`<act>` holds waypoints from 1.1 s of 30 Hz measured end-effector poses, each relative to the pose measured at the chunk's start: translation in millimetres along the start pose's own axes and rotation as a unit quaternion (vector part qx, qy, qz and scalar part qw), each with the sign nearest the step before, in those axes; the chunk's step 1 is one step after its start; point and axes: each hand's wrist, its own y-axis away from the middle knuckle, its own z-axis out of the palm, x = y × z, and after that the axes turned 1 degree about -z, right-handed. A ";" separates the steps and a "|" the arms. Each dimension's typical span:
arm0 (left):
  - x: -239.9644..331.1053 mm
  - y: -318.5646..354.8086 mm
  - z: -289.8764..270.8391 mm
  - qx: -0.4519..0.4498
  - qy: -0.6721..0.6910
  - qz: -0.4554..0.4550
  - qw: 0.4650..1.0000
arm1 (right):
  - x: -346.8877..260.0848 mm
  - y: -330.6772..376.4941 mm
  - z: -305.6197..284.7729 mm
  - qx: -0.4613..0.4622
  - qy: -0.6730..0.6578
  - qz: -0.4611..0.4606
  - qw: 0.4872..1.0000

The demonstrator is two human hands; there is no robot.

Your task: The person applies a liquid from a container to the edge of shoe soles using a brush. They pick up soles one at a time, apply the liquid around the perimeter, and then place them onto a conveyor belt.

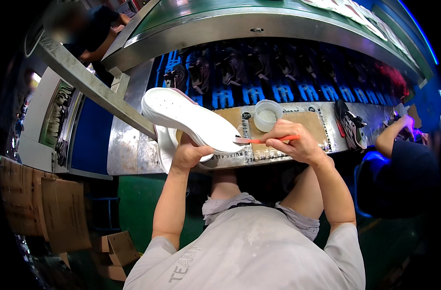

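My left hand (187, 154) holds a white shoe sole (191, 120) from below, tilted with its bottom face up and its long end pointing up-left. My right hand (294, 141) grips an orange-handled brush (266, 140), and the brush tip touches the near end of the sole. A second white sole (164, 147) lies on the bench under the held one. A small translucent cup (267, 115) with whitish liquid stands on the cardboard mat (302, 123) just beyond my right hand.
A steel bench edge (128, 154) runs in front of me, with a conveyor of dark shoes on blue holders (259, 72) behind it. A dark shoe (351, 126) lies at right near a co-worker's arm (389, 135). Another person (92, 34) stands far left. Cardboard boxes (61, 212) sit on the floor.
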 end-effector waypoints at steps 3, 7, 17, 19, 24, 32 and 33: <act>3.8 2.0 11.5 0.006 -0.110 0.007 0.994 | 6.0 10.1 17.3 0.053 -0.085 0.095 0.990; 12.3 -4.8 44.4 -0.019 -0.377 0.210 0.902 | -5.2 17.2 36.7 0.094 -0.247 0.176 0.948; -13.4 -36.6 24.1 -0.038 -0.460 0.268 0.846 | -44.4 35.7 40.7 0.117 -0.254 0.105 0.954; -16.3 -39.5 21.8 -0.037 -0.466 0.279 0.839 | -57.3 35.0 40.3 0.122 -0.244 0.080 0.959; -15.2 -47.9 26.8 -0.043 -0.500 0.280 0.819 | -93.8 31.7 34.4 0.127 -0.255 0.107 0.953; -41.9 -50.3 18.1 0.000 -0.561 0.351 0.750 | -98.3 2.4 28.7 0.232 -0.348 0.133 0.899; -43.8 -44.3 13.8 0.014 -0.561 0.342 0.754 | -92.5 -1.5 28.6 0.230 -0.350 0.127 0.899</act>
